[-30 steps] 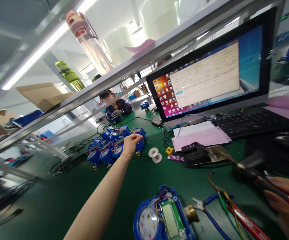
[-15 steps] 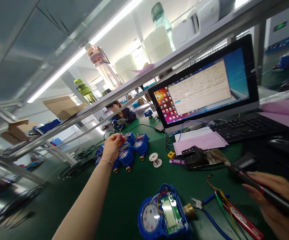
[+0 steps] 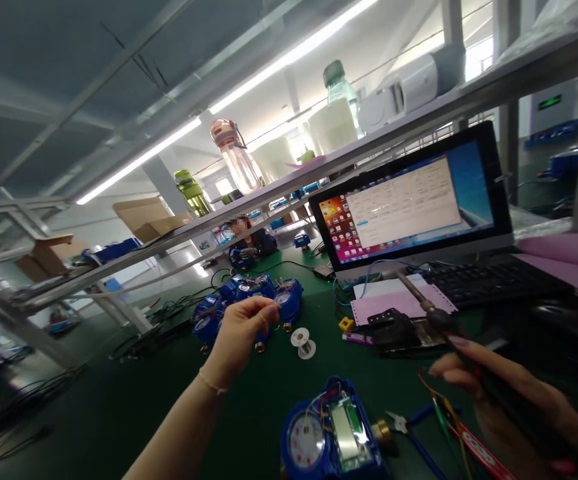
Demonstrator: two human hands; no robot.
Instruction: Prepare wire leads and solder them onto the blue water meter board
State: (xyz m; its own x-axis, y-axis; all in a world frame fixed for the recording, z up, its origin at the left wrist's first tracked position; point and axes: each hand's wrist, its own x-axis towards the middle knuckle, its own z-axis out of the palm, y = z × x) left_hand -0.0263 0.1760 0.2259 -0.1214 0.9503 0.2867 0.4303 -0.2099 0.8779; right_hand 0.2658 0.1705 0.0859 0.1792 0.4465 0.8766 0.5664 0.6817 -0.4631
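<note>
My left hand (image 3: 241,330) reaches over the bench with thumb and fingers pinched; whatever is between the fingertips is too small to make out. Behind it is a group of blue water meters (image 3: 289,300), and just to its right stands a white spool (image 3: 303,341) of thin wire. My right hand (image 3: 509,400) is closed around a soldering iron (image 3: 441,320), its tip pointing up and left in front of the paper. In the near middle lies an opened blue water meter (image 3: 305,440), its small display, circuit board and loose wires exposed.
Blue-handled cutters (image 3: 421,443) and a red stick-like tool (image 3: 483,453) with coloured leads lie at front right. A black holder (image 3: 393,333), perforated paper (image 3: 383,307), monitor (image 3: 413,207) and keyboard (image 3: 499,283) stand behind. Across the bench sits a person (image 3: 259,243).
My left hand has moved right and nearer, from the group of meters toward the spool. The soldering iron has lifted, and its tip now shows clear of the black holder. The view has tilted upward.
</note>
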